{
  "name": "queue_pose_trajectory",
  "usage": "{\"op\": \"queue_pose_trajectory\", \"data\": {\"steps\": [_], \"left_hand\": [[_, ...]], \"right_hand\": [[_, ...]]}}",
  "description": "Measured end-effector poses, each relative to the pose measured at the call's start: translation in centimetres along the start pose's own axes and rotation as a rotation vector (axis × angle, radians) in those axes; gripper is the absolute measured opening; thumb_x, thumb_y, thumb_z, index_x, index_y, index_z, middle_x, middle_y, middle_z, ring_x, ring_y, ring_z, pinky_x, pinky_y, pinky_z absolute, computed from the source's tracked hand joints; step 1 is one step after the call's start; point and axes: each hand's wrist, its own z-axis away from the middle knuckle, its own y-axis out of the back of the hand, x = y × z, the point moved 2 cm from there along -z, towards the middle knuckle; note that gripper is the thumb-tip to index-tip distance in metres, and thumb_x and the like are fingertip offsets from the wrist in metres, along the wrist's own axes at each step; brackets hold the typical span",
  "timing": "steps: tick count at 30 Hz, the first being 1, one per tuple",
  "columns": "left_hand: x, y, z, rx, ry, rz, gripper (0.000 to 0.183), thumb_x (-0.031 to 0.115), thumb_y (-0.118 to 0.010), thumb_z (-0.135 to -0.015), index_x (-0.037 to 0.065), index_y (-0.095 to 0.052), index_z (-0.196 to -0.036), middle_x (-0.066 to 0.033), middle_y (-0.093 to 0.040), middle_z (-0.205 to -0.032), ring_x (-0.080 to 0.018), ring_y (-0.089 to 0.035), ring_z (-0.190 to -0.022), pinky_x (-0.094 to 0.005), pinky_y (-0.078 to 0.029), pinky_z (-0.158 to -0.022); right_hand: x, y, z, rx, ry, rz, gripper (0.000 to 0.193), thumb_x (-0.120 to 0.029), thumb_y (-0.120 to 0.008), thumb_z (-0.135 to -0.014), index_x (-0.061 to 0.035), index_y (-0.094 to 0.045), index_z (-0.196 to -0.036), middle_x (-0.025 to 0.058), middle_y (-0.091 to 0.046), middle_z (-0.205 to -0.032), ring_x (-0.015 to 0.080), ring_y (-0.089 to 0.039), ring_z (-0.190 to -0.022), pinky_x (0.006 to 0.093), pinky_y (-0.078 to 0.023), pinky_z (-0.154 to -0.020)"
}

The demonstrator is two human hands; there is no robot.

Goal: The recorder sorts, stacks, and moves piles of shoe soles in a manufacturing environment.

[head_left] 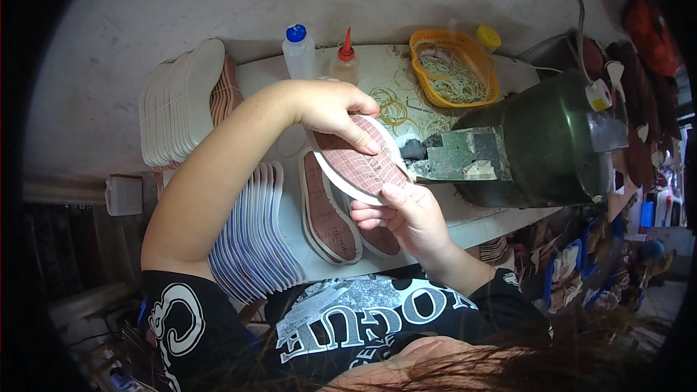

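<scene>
A white workbench (pixel 258 72) is occupied at 3 o'clock by a dark green drum-shaped machine (pixel 552 145) and at 8 o'clock by a row of blue-edged insoles (pixel 254 236). Centrally, a brown-treaded, white-rimmed shoe sole (pixel 347 163) is held above the bench: its 11 o'clock edge is clasped by the left hand (pixel 334 112), its 5 o'clock edge pinched by the right hand (pixel 415 218). A red-spouted bottle (pixel 345 69) is seen at 12 o'clock.
</scene>
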Motion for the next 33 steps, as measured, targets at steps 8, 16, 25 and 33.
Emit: {"op": "queue_pose_trajectory", "data": {"steps": [8,16,25,33], "left_hand": [[-1.0,-1.7,1.8,0.102,0.052,0.188,0.044,0.046,-0.07,-0.08,0.005,-0.059,-0.091,-0.0036,-0.059,-0.078,-0.0119,-0.053,-0.071,-0.0288,-0.044,-0.063],[-1.1,-3.6,3.3,0.252,0.121,0.13,0.049,0.048,-0.071,-0.077,0.001,-0.06,-0.086,-0.0095,-0.06,-0.075,-0.0153,-0.055,-0.07,-0.0315,-0.045,-0.063],[-1.8,-7.6,4.6,0.471,0.17,0.51,0.052,0.044,-0.07,-0.079,-0.005,-0.063,-0.095,-0.013,-0.066,-0.084,-0.016,-0.061,-0.075,-0.0302,-0.049,-0.067],[2.3,-9.4,5.8,0.487,0.361,0.485,0.057,0.051,-0.07,-0.077,-0.006,-0.068,-0.084,-0.0103,-0.063,-0.068,-0.0176,-0.058,-0.054,-0.0315,-0.048,-0.048]], "right_hand": [[-0.2,-0.3,-0.1,0.016,-0.024,-0.029,0.038,-0.025,-0.049,-0.098,0.0085,-0.053,-0.116,0.0187,-0.064,-0.104,0.0245,-0.067,-0.094,0.0323,-0.056,-0.08],[-0.7,-0.3,0.0,0.031,0.043,0.009,0.043,-0.029,-0.049,-0.097,0.007,-0.048,-0.121,0.0189,-0.061,-0.109,0.0264,-0.066,-0.092,0.0322,-0.056,-0.077],[-0.8,-0.1,-0.1,0.08,0.036,0.028,0.035,-0.03,-0.048,-0.098,-0.0021,-0.052,-0.119,0.0106,-0.064,-0.104,0.0189,-0.066,-0.089,0.0343,-0.056,-0.077],[-0.8,0.8,-0.6,0.005,0.085,0.0,0.02,-0.021,-0.057,-0.093,-0.0023,-0.058,-0.103,0.0053,-0.063,-0.091,0.0133,-0.063,-0.079,0.0262,-0.053,-0.073]]}}
